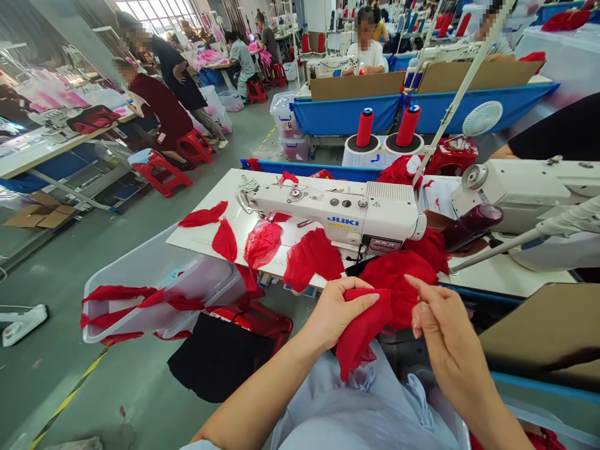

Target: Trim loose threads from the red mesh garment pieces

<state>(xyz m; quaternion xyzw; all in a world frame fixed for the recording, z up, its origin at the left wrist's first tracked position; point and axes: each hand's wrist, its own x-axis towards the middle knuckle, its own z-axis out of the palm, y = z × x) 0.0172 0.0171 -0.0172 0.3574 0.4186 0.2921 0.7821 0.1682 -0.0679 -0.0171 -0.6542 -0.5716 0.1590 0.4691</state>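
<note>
pinching a red cloth piece [359, 334] with the left hand [334, 310] above the lap [356, 415], in front of a white sewing machine [307, 201]; holding the right hand [440, 325] loosely open, with forefinger [424, 289] extended, just beside the cloth piece.

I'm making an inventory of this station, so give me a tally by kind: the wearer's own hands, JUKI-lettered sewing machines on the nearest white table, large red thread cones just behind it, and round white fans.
Own hands: 2 (left hand, holding red fabric; right hand)
Sewing machine: 1
Red thread cones: 2
White fan: 1
Total: 6
</note>
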